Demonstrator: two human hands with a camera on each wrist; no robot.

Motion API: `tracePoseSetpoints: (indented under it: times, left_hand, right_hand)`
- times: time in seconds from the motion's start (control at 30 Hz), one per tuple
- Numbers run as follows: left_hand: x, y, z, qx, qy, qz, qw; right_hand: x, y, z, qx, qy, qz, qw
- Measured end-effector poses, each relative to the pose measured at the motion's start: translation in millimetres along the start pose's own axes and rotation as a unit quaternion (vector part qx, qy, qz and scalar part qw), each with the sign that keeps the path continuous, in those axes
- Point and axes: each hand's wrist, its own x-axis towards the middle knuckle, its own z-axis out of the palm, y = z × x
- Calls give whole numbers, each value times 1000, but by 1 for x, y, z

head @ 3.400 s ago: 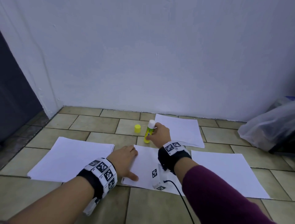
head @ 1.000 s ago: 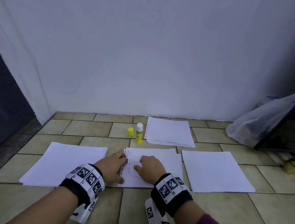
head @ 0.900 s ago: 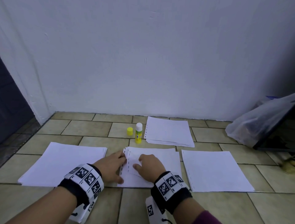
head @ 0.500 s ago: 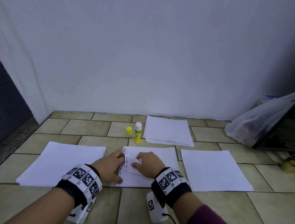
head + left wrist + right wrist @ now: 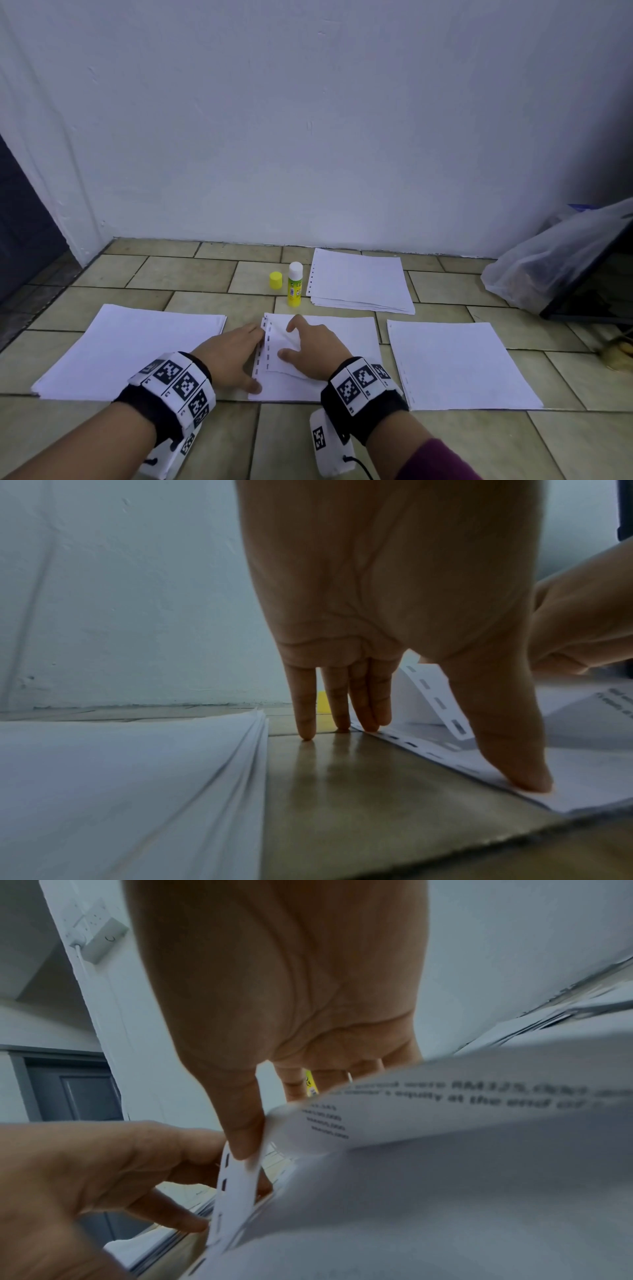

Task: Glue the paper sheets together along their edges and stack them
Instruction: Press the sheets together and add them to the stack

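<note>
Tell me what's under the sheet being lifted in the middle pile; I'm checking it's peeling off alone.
Under the lifted sheet lie more punched sheets of the middle pile, pinned by the left hand. The right hand covers the rest; glue isn't discernible.

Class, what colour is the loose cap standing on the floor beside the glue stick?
The cap is plain yellow; the head view shows it best, left of the glue stick.

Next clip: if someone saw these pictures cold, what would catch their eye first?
Probably the two hands at the middle paper stack on the tiled floor: the right hand pinches and lifts the punched edge of the top sheet, while the left hand presses the stack's left edge down. Next, the uncapped yellow glue stick standing just beyond, its cap to its left.
</note>
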Motion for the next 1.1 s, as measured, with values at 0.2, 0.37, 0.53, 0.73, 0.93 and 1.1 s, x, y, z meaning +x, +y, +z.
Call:
tracePoseSetpoints:
  times: [0.2, 0.37, 0.53, 0.73, 0.93, 1.1]
  left_hand:
    - [-1, 2, -2, 4, -4, 4, 1000]
    - [-3, 2, -1, -6, -1, 8, 1000]
    - [-3, 2, -1, -12, -1, 7, 1000]
    - [-2, 1, 0, -17, -1, 7, 1000]
    - [-1, -2, 1, -2, 9, 8, 1000]
    - [-3, -8, 2, 30, 21, -18, 999]
  right_hand:
    - [0, 3, 0, -10, -11, -1, 1000]
    - [0, 1, 0, -15, -18, -5, 1000]
    - [1, 2, -1, -18, -17, -6, 1000]
    - [3, 1, -1, -18, -19, -6, 1000]
    - [1, 1, -5, -11, -23, -4, 1000]
    - [2, 4, -5, -9, -23, 1, 1000]
